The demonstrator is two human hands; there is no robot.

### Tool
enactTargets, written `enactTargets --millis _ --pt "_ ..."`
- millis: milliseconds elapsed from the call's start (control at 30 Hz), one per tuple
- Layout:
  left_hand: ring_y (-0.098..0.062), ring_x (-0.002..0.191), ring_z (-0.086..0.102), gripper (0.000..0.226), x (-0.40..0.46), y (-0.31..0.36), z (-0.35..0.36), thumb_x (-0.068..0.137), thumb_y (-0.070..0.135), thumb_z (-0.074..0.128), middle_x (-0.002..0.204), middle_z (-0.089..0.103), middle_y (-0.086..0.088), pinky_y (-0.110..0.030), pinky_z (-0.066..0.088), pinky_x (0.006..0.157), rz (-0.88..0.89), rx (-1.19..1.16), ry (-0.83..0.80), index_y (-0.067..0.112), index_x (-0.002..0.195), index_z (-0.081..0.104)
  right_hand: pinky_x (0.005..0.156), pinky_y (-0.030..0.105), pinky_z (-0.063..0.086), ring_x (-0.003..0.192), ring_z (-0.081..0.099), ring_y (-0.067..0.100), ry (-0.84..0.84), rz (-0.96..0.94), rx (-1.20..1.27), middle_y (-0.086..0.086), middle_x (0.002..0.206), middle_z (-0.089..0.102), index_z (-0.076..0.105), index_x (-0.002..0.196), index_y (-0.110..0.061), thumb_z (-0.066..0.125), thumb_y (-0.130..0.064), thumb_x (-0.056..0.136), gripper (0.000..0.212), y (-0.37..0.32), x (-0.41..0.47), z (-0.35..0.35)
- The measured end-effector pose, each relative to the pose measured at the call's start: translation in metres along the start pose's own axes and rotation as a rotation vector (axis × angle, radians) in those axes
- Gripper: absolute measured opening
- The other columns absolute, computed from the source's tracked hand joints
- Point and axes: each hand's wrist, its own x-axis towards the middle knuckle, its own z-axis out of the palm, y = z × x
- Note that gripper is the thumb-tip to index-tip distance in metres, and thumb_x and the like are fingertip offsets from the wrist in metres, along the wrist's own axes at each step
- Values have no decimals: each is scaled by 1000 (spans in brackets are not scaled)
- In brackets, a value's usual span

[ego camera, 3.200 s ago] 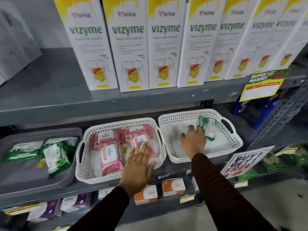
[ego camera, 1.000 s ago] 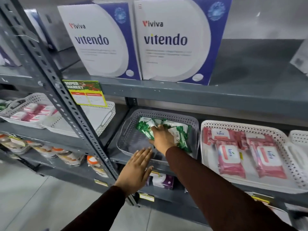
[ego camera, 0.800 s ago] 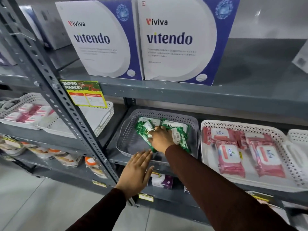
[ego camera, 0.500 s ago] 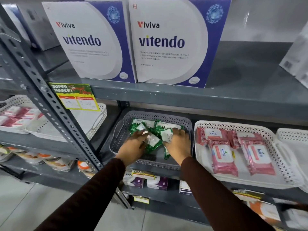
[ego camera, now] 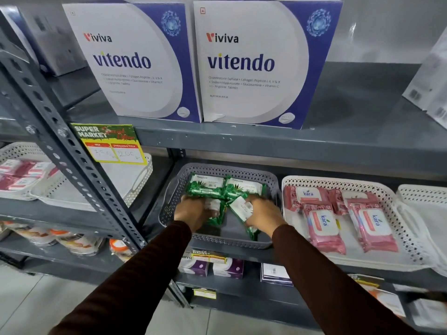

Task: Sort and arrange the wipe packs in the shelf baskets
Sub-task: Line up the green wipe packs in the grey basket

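At frame centre, in the grey basket [ego camera: 169,204], our left hand [ego camera: 193,211] and right hand [ego camera: 262,212] each grip a green wipe pack [ego camera: 242,206].

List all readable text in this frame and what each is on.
"viviva vitendo": left blue box, right blue box; small print partly legible.
"SUPER MARKET": yellow price tag; handwritten prices unclear.
"kara": pink wipe packs in white basket.
Green wipe packs in grey basket, under left hand and right hand: print too small.
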Motion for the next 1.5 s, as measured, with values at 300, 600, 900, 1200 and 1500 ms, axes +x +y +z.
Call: enactTargets --millis 300,600,900,1200,1500 --pt "-27 110 62 40 -9 -34 -35 85 28 75 120 67 -10 -32 50 90 -165 -186 59 12 120 67 84 37 57 91 71 25 64 -237 250 7 121 70 67 122 -19 66 -20 92 30 -37 -8 8" --pt "-32 100 65 28 -14 -43 -35 87 6 66 109 67 -17 -26 46 69 -221 -310 -31 4 115 62 96 26 47 111 66 23 -90 -162 266 7 147 53 60 134 -18 75 -15 86 51 -63 -2 38" --pt "-31 118 57 37 -8 -34 -29 94 3 50 130 61 -14 -35 44 101 -5 -218 74 11 128 60 91 23 49 105 66 22 -35 -142 312 10 131 65 59 135 -19 68 -12 91 46 -82 4 34" --pt "-19 91 67 21 -28 10 -19 86 -1 62 101 73 -4 -21 51 81 64 -484 7 9 99 75 105 33 46 124 60 25 42 -74 66 4 144 56 64 130 -21 70 -18 89 42 -16 -4 -1" --pt "-19 80 59 39 -33 42 -5 75 38 81 71 62 -1 -21 36 60 119 -327 -317 10 61 58 87 42 57 100 70 34 94 94 -21 17 106 72 70 105 -7 72 -36 87 34 -15 -5 5"
